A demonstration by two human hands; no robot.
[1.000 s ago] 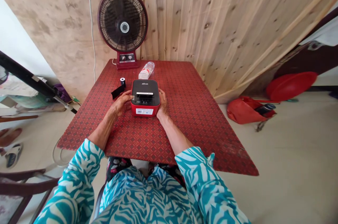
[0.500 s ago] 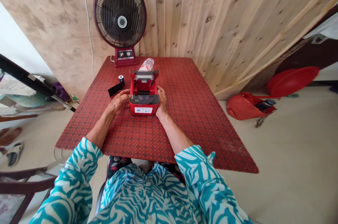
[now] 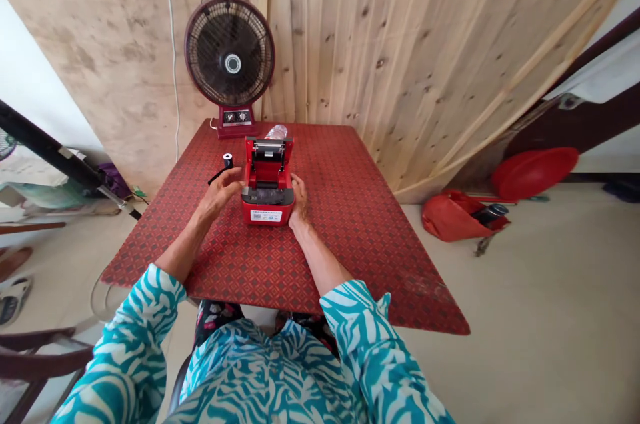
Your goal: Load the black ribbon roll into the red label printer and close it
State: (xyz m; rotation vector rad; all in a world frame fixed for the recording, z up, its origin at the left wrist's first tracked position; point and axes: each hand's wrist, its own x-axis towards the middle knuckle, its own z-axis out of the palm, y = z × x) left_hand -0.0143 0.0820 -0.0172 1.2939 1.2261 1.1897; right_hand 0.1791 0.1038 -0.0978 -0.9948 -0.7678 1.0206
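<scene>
Label printer (image 3: pixel 267 207), red, sits under both hands with its lid (image 3: pixel 269 156) raised. Right hand (image 3: pixel 299 203) lies against its right side, fingers narrow, no clear grip; pushing harder could slide it on the cloth. Left hand (image 3: pixel 218 192) hovers just left of it, fingers spread wide, holding nothing visible. Also left of the printer, a black ribbon roll (image 3: pixel 228 160) stands on end, its thin tail (image 3: pixel 219 177) trailing toward those fingers; a snag could topple or unspool it. Behind the printer, a plastic water bottle (image 3: pixel 277 133) sits close to the lid; a knock could tip it. Farther behind stands a desk fan (image 3: pixel 229 51).
</scene>
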